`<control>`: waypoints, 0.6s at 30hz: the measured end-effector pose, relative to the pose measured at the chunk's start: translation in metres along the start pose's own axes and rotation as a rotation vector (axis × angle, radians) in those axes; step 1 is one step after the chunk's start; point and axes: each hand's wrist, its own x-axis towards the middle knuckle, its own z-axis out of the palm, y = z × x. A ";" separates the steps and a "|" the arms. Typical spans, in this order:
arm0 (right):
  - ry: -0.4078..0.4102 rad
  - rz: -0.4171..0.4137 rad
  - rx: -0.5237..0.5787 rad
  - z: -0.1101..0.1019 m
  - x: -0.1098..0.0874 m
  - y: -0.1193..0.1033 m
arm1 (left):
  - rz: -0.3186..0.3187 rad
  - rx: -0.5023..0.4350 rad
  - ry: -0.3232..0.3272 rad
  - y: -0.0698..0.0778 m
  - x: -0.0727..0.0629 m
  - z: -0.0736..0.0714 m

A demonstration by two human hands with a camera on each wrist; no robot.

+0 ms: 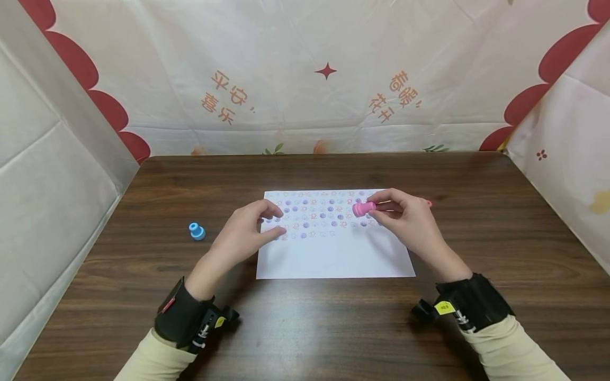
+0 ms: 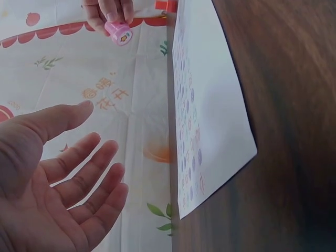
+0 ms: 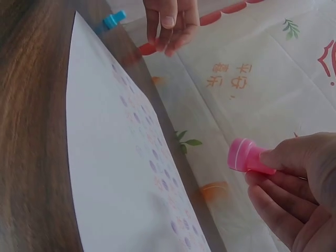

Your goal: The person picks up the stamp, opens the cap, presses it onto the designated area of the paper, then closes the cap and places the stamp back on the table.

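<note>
My right hand (image 1: 405, 214) pinches a pink toy stamp (image 1: 364, 209) between thumb and fingers, held above the right part of a white paper sheet (image 1: 333, 259). In the left wrist view the pink stamp (image 2: 119, 33) shows a small flower picture on its round end. Rows of small purple and red stamped prints cover the upper part of the sheet. Over the paper's left edge hovers my left hand (image 1: 245, 227), thumb and fingers apart, with nothing between them. The right wrist view shows the pink stamp (image 3: 247, 156) tilted sideways, apart from the paper.
A blue stamp (image 1: 196, 231) stands on the brown wooden table (image 1: 305, 328), left of the paper. Partly hidden behind my right hand is a small red object (image 1: 429, 203). A patterned white cloth (image 1: 305, 106) hangs behind the table and along both sides.
</note>
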 end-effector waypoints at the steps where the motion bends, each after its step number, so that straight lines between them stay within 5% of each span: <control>1: -0.005 0.007 0.011 0.001 0.000 -0.001 | 0.002 -0.005 -0.001 0.001 0.000 0.001; 18: -0.108 0.041 0.277 0.026 -0.002 0.000 | 0.095 -0.065 0.006 0.014 0.006 0.023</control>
